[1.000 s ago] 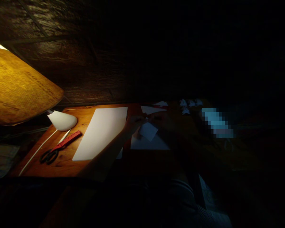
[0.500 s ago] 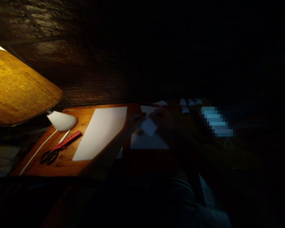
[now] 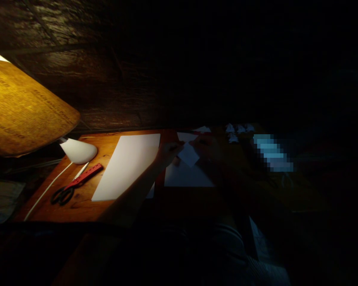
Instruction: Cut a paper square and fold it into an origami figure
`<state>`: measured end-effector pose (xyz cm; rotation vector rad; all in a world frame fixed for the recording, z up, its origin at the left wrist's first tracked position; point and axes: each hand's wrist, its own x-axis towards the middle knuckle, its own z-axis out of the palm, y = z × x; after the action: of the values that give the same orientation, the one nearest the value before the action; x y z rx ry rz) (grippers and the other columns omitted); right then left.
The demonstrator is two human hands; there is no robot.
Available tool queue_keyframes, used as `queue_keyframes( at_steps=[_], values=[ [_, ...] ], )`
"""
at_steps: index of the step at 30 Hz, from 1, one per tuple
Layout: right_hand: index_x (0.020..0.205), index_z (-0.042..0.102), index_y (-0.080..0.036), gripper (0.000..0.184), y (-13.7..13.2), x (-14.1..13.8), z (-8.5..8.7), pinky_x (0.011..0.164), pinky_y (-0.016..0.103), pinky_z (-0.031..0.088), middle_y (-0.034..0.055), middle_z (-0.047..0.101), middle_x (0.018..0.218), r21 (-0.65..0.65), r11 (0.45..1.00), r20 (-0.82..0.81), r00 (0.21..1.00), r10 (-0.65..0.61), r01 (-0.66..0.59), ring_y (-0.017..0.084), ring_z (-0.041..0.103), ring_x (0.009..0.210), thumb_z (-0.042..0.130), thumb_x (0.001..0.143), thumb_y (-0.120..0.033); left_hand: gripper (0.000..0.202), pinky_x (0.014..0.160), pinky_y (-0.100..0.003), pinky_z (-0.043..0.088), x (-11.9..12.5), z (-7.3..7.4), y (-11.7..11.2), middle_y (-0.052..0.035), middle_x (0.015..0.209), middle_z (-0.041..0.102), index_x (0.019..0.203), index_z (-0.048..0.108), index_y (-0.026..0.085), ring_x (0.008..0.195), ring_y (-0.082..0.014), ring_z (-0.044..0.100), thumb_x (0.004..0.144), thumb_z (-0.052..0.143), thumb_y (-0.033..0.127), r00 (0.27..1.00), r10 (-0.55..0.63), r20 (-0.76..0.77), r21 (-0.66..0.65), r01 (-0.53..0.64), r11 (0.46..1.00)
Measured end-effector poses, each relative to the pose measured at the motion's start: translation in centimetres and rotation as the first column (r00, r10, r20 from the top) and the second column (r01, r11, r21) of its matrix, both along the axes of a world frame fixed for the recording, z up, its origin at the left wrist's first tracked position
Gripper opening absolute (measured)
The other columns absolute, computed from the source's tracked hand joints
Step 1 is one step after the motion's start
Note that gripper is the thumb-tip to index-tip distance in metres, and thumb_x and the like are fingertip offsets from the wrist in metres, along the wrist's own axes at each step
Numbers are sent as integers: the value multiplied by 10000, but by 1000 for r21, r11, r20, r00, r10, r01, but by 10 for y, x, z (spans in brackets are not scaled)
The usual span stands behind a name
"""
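Between my two hands a small piece of white paper [image 3: 189, 154] is held up by its upper edge, its pointed end hanging down. My left hand [image 3: 167, 153] is closed on the paper's upper left side. On the upper right side my right hand [image 3: 207, 145] pinches it, though deep shadow hides most of those fingers. Below the hands lies a white sheet [image 3: 187, 178] on the table. A larger stack of white paper [image 3: 128, 163] lies to the left, with my left forearm across its right part.
A lamp with a yellow shade [image 3: 26, 111] and white base [image 3: 79, 151] stands at the left. Near it lie black-handled scissors [image 3: 62, 195] and a red perforated strip [image 3: 88, 174]. Several small folded paper pieces [image 3: 233, 137] sit at the back right, beside a pixelated bright screen [image 3: 273, 153].
The held paper has shifted slightly right and up and turned a little. My right hand has moved slightly right; both hands keep hold of the paper.
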<state>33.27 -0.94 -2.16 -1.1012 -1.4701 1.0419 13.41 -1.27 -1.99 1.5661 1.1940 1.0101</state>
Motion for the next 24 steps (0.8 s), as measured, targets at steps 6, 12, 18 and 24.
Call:
queue_keyframes(
  at_steps=[6,12,18,24],
  values=[
    [560,547,-204,499,-2,0,4,497,268,331,-9,501,590,26,999,-21,1000,-23,23,115,437,561,777,725,-616,298,493,-212,397,1,-1,0,8,522,611,585,602,173,498,-105,569,837,683,310,999,2,-37,21,-2,1000],
    [560,551,-205,477,0,2,3,506,268,340,-2,506,603,34,999,-27,999,-24,25,123,446,576,771,711,-601,330,484,-215,404,-2,-3,2,6,519,619,622,617,176,484,-115,575,860,663,402,998,-27,-49,46,29,999],
    [568,584,-200,420,-2,2,7,547,272,373,6,545,634,13,1000,-75,997,-24,25,129,474,601,786,681,-551,401,474,-216,380,-3,-4,2,6,492,588,547,578,182,467,-104,543,848,676,428,999,-11,-50,59,14,998],
    [571,562,-209,408,2,7,5,543,273,330,-11,494,599,-19,998,-127,990,-60,58,120,426,576,788,673,-534,242,568,-232,454,-1,-3,5,1,559,630,612,599,186,544,-116,585,824,680,270,997,-15,82,91,7,996]
  ],
)
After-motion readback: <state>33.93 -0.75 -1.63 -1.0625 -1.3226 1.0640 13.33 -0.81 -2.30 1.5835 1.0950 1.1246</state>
